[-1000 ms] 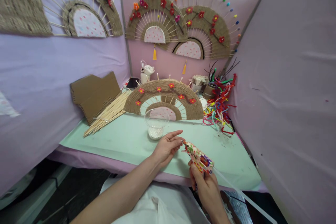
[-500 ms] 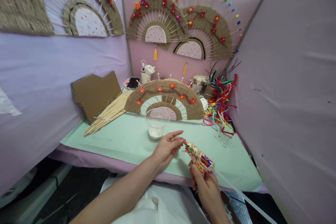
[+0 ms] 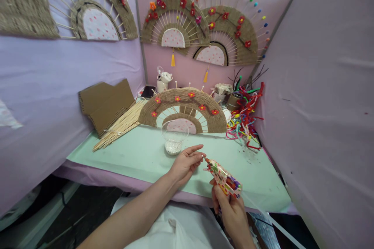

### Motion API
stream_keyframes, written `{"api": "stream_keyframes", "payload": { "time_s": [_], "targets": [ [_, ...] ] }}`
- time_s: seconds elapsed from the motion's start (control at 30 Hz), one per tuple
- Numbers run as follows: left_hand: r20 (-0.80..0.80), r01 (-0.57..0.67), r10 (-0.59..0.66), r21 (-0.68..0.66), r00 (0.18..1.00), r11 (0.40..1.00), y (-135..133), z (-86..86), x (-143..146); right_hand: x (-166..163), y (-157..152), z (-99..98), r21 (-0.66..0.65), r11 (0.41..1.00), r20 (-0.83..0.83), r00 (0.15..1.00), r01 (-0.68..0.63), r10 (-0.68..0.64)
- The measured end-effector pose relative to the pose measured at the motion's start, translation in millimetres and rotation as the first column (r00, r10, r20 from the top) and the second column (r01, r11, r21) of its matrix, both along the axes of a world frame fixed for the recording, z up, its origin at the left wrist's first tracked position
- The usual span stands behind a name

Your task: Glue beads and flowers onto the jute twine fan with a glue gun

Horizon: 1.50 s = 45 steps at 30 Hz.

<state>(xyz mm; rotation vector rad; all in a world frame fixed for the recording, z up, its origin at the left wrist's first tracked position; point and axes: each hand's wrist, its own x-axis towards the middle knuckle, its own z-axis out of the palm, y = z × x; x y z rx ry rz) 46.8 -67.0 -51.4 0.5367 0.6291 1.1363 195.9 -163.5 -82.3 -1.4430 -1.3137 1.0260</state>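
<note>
My right hand (image 3: 229,206) grips a glue gun (image 3: 223,177) with a colourful flowered body. A long pale glue stick (image 3: 270,218) trails from its back end toward the lower right. The gun's orange nozzle points up and left at the fingertips of my left hand (image 3: 187,165), with a small gap between them. Thumb and forefinger of that hand pinch a tiny white bead (image 3: 203,157). Just beyond it stands a clear plastic cup (image 3: 174,134) with white beads (image 3: 173,148) at its bottom.
A twine-wrapped fan (image 3: 146,114) with red flowers stands behind the cup. Thin sticks (image 3: 121,126) and cardboard (image 3: 106,103) lie at left. Pipe cleaners (image 3: 248,113) pile up at right. More fans (image 3: 248,33) hang on the back panel (image 3: 187,60); fabric-covered walls flank the table (image 3: 122,153).
The glue gun has drawn back slightly to the right and down, so its nozzle is farther from my left fingertips. My left hand has barely moved.
</note>
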Motion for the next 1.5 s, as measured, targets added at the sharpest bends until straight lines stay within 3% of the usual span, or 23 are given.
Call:
{"api": "stream_keyframes", "payload": {
  "time_s": [0.23,0.37,0.47,0.57,0.73,0.83,0.97,1.07,1.17,1.37,1.5],
  "targets": [
    [-0.018,0.002,-0.002,-0.004,1.000,1.000,0.6,-1.3,0.4,-1.9,-1.8,-8.9,0.114,0.993,-0.113,0.994,0.016,-0.003],
    [-0.036,0.003,-0.003,-0.005,0.999,1.000,-1.1,1.1,0.2,0.7,1.4,2.3,0.190,0.971,-0.163,0.980,0.146,-0.116],
    [-0.057,0.008,-0.007,0.015,0.998,1.000,-5.1,12.9,-1.1,10.0,9.0,12.5,0.235,0.935,-0.236,0.949,0.267,-0.211],
    [-0.081,0.038,-0.032,0.070,0.996,0.997,-9.9,39.7,-2.1,23.1,20.3,15.2,0.218,0.904,-0.345,0.895,0.368,-0.282],
    [-0.132,0.097,-0.065,0.259,0.989,0.961,-6.9,109.7,0.3,39.5,34.2,7.1,0.171,0.887,-0.373,0.862,0.428,-0.344],
    [-0.194,0.136,-0.061,0.403,0.979,0.905,10.9,155.2,3.7,43.4,37.5,1.6,0.148,0.889,-0.341,0.866,0.434,-0.366],
    [-0.339,0.155,0.062,0.576,0.939,0.802,54.5,206.9,11.0,46.9,40.9,-4.2,0.121,0.904,-0.367,0.865,0.409,-0.342],
    [-0.477,0.233,0.164,0.666,0.863,0.709,94.5,231.7,19.1,48.8,42.2,-5.0,0.128,0.914,-0.365,0.875,0.386,-0.319],
    [-0.616,0.371,0.250,0.697,0.747,0.614,131.9,243.0,29.1,47.0,41.6,-1.8,0.126,0.912,-0.359,0.875,0.390,-0.324],
    [-0.809,0.661,0.347,0.588,0.475,0.466,180.0,241.0,51.2,37.5,38.6,7.5,0.125,0.871,-0.431,0.817,0.476,-0.384],
    [-0.845,0.822,0.497,0.421,0.200,0.384,194.6,233.5,59.6,42.0,40.2,5.1,0.113,0.893,-0.399,0.843,0.436,-0.361]
  ]
}}
